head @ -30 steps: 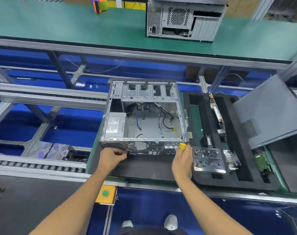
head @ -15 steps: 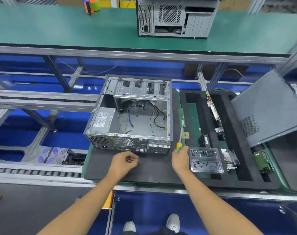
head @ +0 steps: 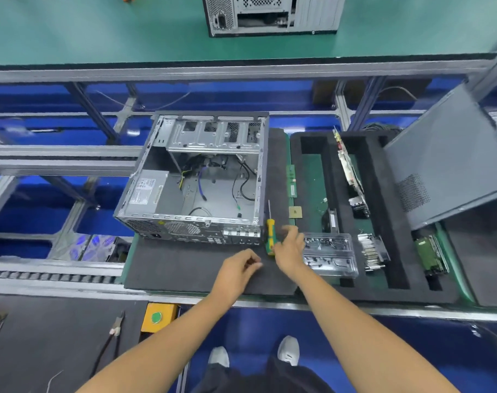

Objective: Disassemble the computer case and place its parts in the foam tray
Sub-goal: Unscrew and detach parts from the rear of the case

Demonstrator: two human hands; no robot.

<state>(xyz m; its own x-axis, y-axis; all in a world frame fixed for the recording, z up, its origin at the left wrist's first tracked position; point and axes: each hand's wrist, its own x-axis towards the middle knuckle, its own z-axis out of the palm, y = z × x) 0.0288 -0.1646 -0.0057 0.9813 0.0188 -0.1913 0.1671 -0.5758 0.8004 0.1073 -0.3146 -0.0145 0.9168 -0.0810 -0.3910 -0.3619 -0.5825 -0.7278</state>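
The open computer case [head: 196, 188] lies on a black foam mat [head: 190, 268], its power supply and loose cables still inside. To its right the black foam tray [head: 389, 211] holds a circuit card [head: 351, 171], a heatsink [head: 372, 251] and a green board [head: 430, 253]. A yellow-green screwdriver [head: 270, 236] lies on the mat by the case's right rear corner. My right hand [head: 290, 248] is right beside its handle, fingers spread. My left hand [head: 238, 268] hovers over the mat with curled fingers that pinch a small dark screw [head: 252, 261].
A clear plastic screw box [head: 329, 253] sits just right of my right hand. A grey side panel [head: 451, 165] leans at the right. A memory stick [head: 291, 180] and a chip [head: 295, 212] lie by the tray's edge. Another case [head: 270, 12] stands on the far green bench. Pliers [head: 115, 327] lie lower left.
Both hands drew back from the case's rear edge. The case swung its rear to the left. My right hand let the screwdriver down onto the mat.
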